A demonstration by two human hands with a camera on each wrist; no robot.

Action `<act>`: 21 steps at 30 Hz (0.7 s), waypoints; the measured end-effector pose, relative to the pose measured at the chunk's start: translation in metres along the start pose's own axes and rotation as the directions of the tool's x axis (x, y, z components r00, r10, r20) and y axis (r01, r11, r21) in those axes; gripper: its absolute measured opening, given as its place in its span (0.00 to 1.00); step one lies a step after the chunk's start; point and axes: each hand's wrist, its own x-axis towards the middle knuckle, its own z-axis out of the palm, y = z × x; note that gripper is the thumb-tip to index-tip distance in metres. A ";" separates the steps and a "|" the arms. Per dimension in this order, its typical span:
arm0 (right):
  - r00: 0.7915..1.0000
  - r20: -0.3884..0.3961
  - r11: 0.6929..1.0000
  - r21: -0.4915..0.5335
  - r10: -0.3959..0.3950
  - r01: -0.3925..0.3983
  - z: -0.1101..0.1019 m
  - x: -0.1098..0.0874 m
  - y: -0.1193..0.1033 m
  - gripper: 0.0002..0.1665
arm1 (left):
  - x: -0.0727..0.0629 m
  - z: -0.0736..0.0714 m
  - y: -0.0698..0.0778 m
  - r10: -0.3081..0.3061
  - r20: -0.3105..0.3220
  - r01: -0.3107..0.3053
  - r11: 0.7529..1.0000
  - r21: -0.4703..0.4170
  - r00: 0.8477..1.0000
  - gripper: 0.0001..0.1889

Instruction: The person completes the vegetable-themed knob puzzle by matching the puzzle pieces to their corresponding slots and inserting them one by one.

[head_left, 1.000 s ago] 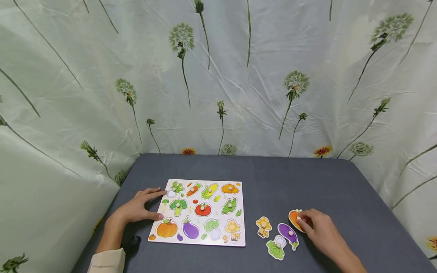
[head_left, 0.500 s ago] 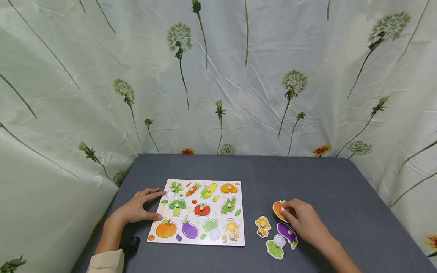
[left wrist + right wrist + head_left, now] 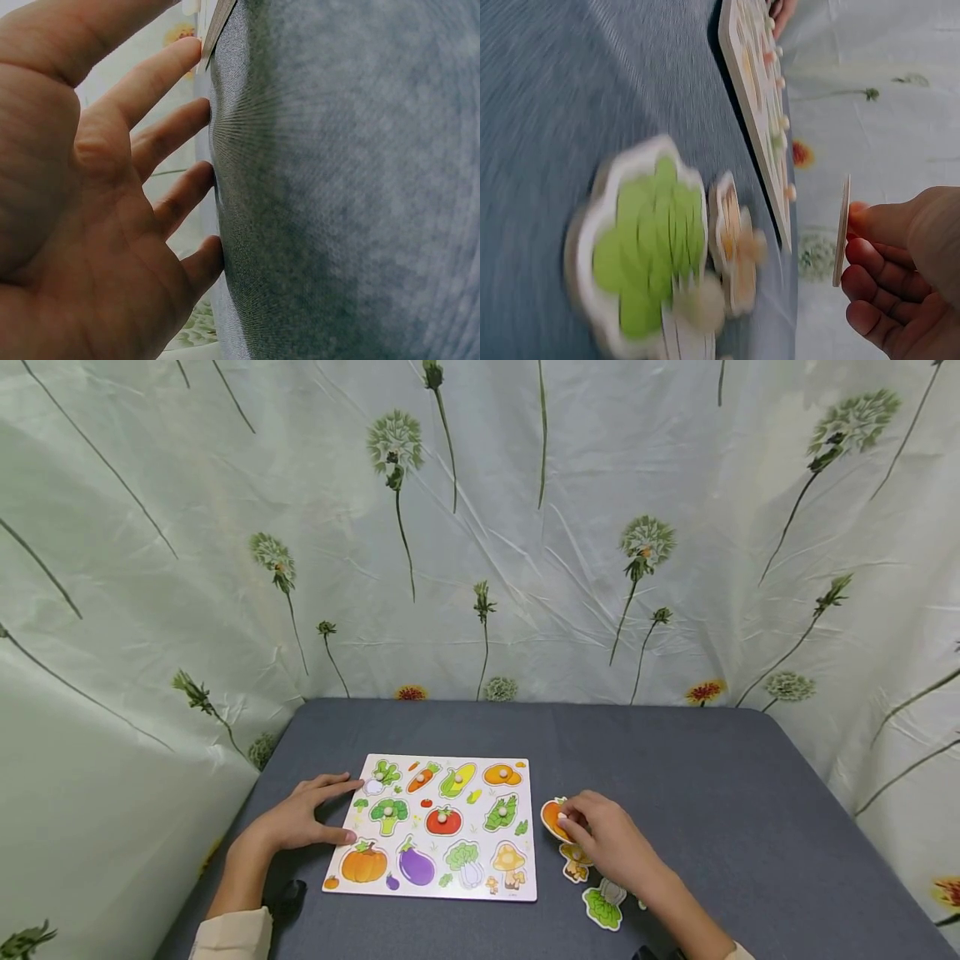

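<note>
My right hand [image 3: 611,839] pinches the small knob of an orange pumpkin puzzle piece [image 3: 552,820], just off the right edge of the white vegetable puzzle board [image 3: 474,827]. The right wrist view shows that pumpkin piece [image 3: 841,232] edge-on at the fingertips, raised above the table. Below it lies a mushroom piece [image 3: 575,867], partly covered, with a leafy green cabbage piece [image 3: 602,910] nearer me. My forearm hides nearly all of the eggplant piece. At the board's left edge, my left hand [image 3: 296,814] rests with thumb and index finger touching it, fingers spread.
The board lies on a dark grey cloth-covered table [image 3: 675,760]. Knobbed pieces such as the tomato [image 3: 444,820] and broccoli [image 3: 388,817] sit in it; its bottom-row pictures show no knobs. A flower-print curtain [image 3: 525,552] hangs behind. Something black [image 3: 287,902] is by the left wrist.
My right hand has carried the pumpkin piece leftward from the right of the loose pieces to near the board's edge, passing over the eggplant and mushroom pieces. The left hand stays put.
</note>
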 end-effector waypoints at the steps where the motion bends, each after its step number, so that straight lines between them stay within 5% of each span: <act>1: 1.000 0.008 1.000 0.003 -0.004 0.004 0.003 0.001 -0.003 0.06 | 0.000 0.000 0.000 0.002 0.000 -0.002 1.000 -0.001 1.000 0.49; 21: 0.984 0.058 0.985 0.026 -0.171 0.170 0.043 0.022 -0.044 0.03 | -0.001 -0.001 0.002 0.002 0.002 -0.002 1.000 0.002 1.000 0.49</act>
